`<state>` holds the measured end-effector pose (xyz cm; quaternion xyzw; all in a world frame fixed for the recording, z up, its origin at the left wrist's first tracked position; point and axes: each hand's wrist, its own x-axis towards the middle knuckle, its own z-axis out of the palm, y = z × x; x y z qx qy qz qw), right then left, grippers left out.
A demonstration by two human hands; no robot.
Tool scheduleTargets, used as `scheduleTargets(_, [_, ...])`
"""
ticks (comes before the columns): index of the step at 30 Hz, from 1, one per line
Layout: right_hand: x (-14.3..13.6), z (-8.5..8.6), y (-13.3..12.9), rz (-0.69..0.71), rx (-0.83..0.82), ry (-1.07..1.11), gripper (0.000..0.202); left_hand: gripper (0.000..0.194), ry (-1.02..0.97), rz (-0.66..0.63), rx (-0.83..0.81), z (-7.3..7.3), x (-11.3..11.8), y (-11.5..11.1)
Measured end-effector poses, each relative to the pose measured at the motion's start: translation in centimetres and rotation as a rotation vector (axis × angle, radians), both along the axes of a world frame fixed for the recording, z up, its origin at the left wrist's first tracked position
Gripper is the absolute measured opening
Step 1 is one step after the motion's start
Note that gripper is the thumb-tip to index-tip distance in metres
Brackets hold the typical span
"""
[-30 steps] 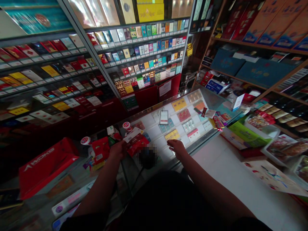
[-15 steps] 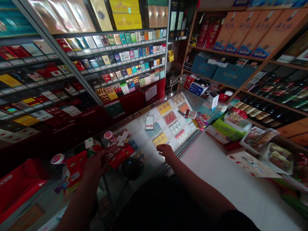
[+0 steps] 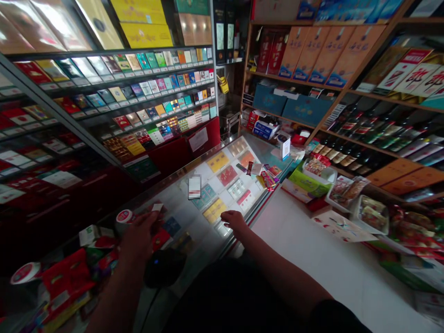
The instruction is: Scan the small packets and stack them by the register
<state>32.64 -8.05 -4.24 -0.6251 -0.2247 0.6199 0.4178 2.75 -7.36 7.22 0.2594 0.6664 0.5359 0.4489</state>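
Over the glass counter [image 3: 197, 225], right hand [image 3: 235, 221] hung half-open; left hand [image 3: 138, 236], grip I couldn't tell; cartons [image 3: 411, 79] beyond read "郎"!

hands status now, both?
Left hand: white slip at its fingertips, red packet below; grip cannot be told.
Right hand: loosely curled at the glass counter, nothing visible in it; open or closed unclear.

The left arm extends over the counter [image 3: 204, 231], its hand [image 3: 137, 236] back-up, fingers forward, grip too dark to read. The right hand [image 3: 234, 219] hovers above the counter's near edge, fingers loosely curled.
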Motion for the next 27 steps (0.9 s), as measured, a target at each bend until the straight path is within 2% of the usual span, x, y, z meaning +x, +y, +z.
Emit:
scheduleTargets(4, [2.6, -0.5, 1.4, -0.021, 0.006, -0.068, 0.019, 0.040, -0.052, -0.116, -0.037, -0.4, 4.2, 1.8])
scheduleTargets(7, [4.9, -0.8, 2.9, -0.009, 0.035, -0.236, 0.015, 0.048, 0.019, -0.265, -0.056, -0.7, 7.4, 3.1])
scheduleTargets(11, [8.3, -0.6, 5.2, 0.042, 0.121, -0.496, 0.014, 0.050, 0.161, -0.471, -0.066, -1.5, 11.3, 5.7])
scheduleTargets(15, [11.3, -0.2, 7.9, 0.015, 0.151, -0.500, 0.027, 0.042, 0.345, -0.632, -0.075, -2.5, 15.1, 9.7])
scheduleTargets(19, [13.5, 0.3, 10.8, 0.003, 0.105, -0.493, 0.043, 0.028, 0.550, -0.762, 0.006, -3.2, 19.0, 14.2])
scheduleTargets(23, [15.3, 1.3, 13.5, 0.082, 0.087, -0.694, 0.041, 0.029, 0.811, -0.914, 0.053, -3.9, 22.8, 18.6])
scheduleTargets(27, [16.5, 2.2, 15.6, 0.208, 0.119, -0.963, 0.040, 0.038, 0.926, -1.053, 0.043, -5.2, 26.3, 22.8])
